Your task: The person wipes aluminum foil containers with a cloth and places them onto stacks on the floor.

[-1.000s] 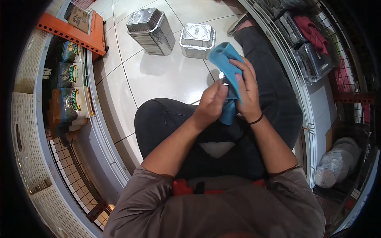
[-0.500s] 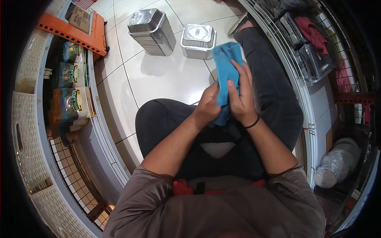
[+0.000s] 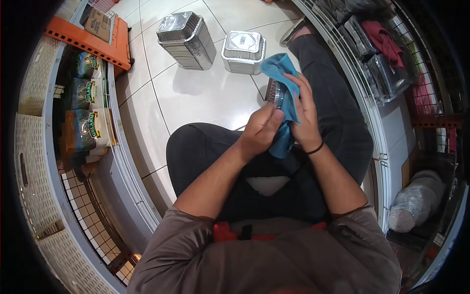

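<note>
We've got a glossy white tiled floor [image 3: 193,100] running between two shelving units, the left [image 3: 128,164] carrying packaged bags [image 3: 92,128], the right [image 3: 360,81] dark plastic-wrapped packs [image 3: 387,76]. On the floor we see a tall stack of silver rectangular foil trays [image 3: 196,49] and, just beside it, a shorter silver foil stack [image 3: 242,64]; nesting presumably keeps both compact and steady. Above the lap, between both hands, we have a soft blue cloth [image 3: 276,142] and a small shiny ridged object [image 3: 278,93], partly hidden. The left hand [image 3: 259,128] pinches the object's near end, thumb on top, probably to steady it. The right hand [image 3: 306,117] curls around the cloth, fingers slightly apart, seemingly backing it against the object.
</note>
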Available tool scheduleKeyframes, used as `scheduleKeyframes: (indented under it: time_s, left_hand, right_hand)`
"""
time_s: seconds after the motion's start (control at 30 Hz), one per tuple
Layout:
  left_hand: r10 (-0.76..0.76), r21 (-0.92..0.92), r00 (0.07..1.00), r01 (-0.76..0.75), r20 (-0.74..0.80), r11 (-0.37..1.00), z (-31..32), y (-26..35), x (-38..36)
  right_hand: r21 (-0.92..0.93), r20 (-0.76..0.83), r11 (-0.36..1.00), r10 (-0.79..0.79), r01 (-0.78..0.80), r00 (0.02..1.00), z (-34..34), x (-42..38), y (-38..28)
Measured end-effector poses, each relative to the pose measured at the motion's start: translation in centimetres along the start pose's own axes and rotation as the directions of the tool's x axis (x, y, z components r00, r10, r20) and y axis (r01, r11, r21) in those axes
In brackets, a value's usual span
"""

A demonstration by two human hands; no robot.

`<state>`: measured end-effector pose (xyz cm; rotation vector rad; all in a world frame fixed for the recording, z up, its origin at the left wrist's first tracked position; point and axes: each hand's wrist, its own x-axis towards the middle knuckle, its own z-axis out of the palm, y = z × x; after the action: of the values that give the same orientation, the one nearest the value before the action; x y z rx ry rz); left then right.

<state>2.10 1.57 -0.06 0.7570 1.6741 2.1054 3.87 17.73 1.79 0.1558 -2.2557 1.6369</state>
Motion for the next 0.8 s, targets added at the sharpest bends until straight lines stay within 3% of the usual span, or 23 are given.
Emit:
scheduleKeyframes:
  time_s: [0.03, 0.17, 0.37, 0.5, 0.57, 0.6, 0.67, 0.7, 0.8]
  left_hand:
    - [0.005, 0.016, 1.0, -0.005, 0.013, 1.0, 0.1, -0.3, -0.1]
    - [-0.036, -0.095, 0.999, 0.033, -0.032, 0.995, -0.3, -1.6, 0.1]
    - [0.071, 0.022, 0.992, -0.074, 0.103, 0.997, -1.2, -1.0, -0.4]
    - [-0.272, -0.302, 0.959, 0.236, -0.085, 0.924, -1.2, 1.6, -0.2]
    - [-0.199, -0.695, 0.961, 0.009, -0.193, 0.719, -1.8, -0.7, 0.5]
    - [-0.198, -0.697, 0.961, 0.01, -0.19, 0.717, -1.9, -0.2, 1.0]
    - [-0.244, -0.839, 0.929, -0.111, -0.277, 0.532, -2.5, 1.4, 1.8]
    - [-0.243, -0.838, 0.928, -0.116, -0.283, 0.533, -3.1, 1.2, 2.1]
    - [-0.269, -0.838, 0.938, -0.041, -0.22, 0.544, -5.2, 0.0, 2.3]
  right_hand:
    - [0.025, 0.008, 1.0, 0.008, -0.009, 1.0, -0.1, 0.0, 0.0]
    - [-0.208, -0.088, 0.975, -0.102, 0.081, 0.991, 1.7, -1.1, -0.9]
    - [-0.059, -0.04, 0.989, -0.139, 0.137, 0.989, 0.2, 0.0, -0.3]
    - [0.267, -0.058, 0.943, 0.223, -0.2, 0.973, 0.7, -0.4, 0.9]
    - [0.33, -0.018, 0.906, 0.285, -0.263, 0.958, 1.1, -0.8, 1.4]
    - [0.348, 0.019, 0.893, 0.296, -0.284, 0.955, 1.5, -1.1, 1.5]
    - [0.382, 0.102, 0.864, 0.312, -0.327, 0.944, 1.9, -1.4, 1.7]
    - [0.382, 0.108, 0.864, 0.31, -0.327, 0.945, 1.7, -1.2, 1.3]
    - [0.594, 0.177, 0.674, 0.422, -0.439, 0.889, 0.6, -0.7, -0.2]
